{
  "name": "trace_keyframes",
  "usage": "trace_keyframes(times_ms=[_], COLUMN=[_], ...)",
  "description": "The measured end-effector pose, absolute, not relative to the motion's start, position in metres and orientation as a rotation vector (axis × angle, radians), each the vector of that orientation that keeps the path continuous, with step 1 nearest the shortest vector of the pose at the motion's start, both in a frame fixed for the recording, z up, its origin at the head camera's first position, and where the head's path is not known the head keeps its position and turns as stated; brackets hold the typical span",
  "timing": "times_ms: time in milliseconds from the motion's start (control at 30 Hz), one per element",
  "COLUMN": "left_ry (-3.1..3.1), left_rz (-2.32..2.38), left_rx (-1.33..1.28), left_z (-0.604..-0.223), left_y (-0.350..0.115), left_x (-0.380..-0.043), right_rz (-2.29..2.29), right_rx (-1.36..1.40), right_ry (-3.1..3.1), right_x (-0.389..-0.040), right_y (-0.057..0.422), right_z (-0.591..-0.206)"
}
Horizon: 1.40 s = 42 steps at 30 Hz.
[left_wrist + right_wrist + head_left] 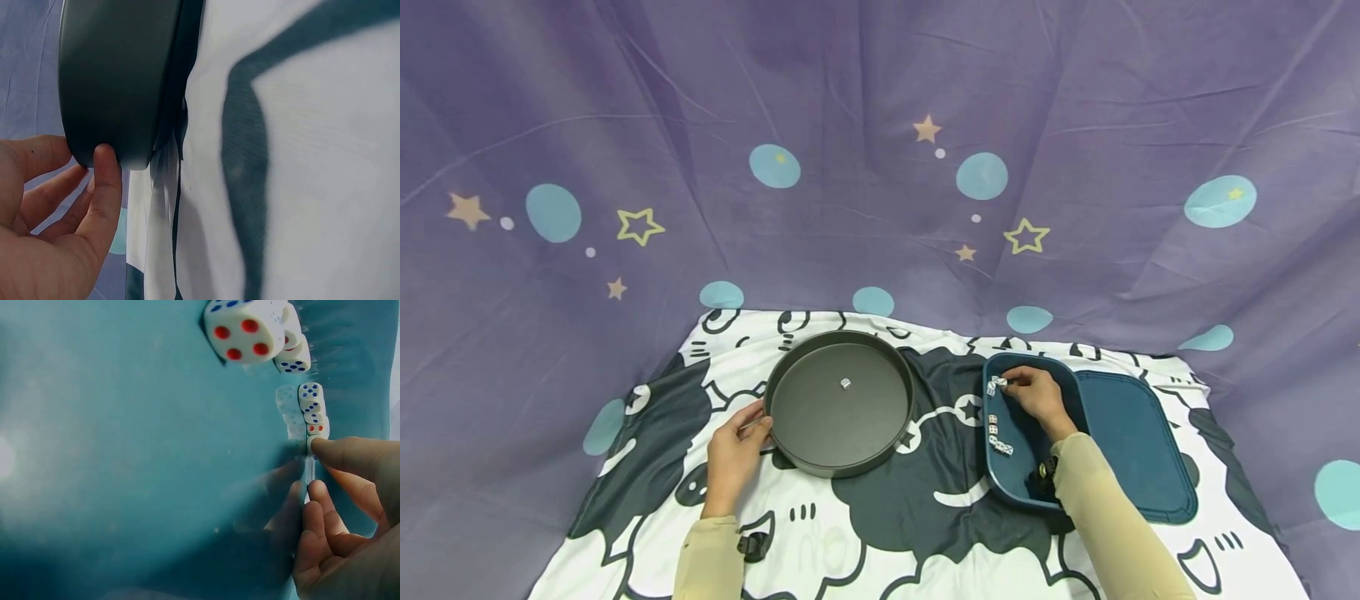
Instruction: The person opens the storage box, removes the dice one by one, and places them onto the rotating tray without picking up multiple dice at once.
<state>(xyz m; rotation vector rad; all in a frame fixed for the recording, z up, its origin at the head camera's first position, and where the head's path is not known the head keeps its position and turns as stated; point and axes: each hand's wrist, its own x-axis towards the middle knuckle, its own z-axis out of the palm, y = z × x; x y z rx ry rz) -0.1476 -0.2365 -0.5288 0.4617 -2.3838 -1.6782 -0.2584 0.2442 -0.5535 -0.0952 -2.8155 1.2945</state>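
Note:
A round dark grey pan [842,417] lies on the patterned cloth, with one white die [846,383] on its bottom. My left hand [735,454] is at the pan's left side; in the left wrist view its thumb [107,169] touches the outer wall and another fingertip meets the rim. Inside a blue tub [1026,454] to the right, my right hand [1037,398] pinches a white die [310,446] by the side wall. It is mostly covered by the fingertips. More dice [310,400] line up just beyond it, and a larger-looking die [247,337] shows red and blue dots.
More dice [1000,446] lie along the tub's left wall, nearer to me. A flat blue lid [1138,446] rests to the tub's right. A black strap-like piece [754,546] shows at the left wrist. Behind the cloth-covered surface hangs a purple curtain [865,233].

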Motion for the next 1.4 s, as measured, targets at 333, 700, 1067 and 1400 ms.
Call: trace_keyframes(times_ms=[333,700,1067,1400], left_ry=[-2.384,-2.369,-2.362,-2.363], left_rz=[-1.680,-1.698,-1.711,-1.699], left_rx=[0.479,0.450,0.445,0.455], left_z=[-0.529,-0.528,-0.529,-0.530], left_y=[-0.237,-0.238,-0.239,-0.239], left_x=[-0.147,-0.146,-0.145,-0.148], right_rz=[1.456,1.606,1.741,1.711], right_rx=[-0.111,-0.082,0.032,0.096], right_ry=[-2.776,-2.693,-2.560,-2.627], right_x=[-0.256,-0.251,-0.243,-0.241], right_y=[0.244,0.242,0.226,0.204], right_z=[-0.545,-0.517,-0.481,-0.457])
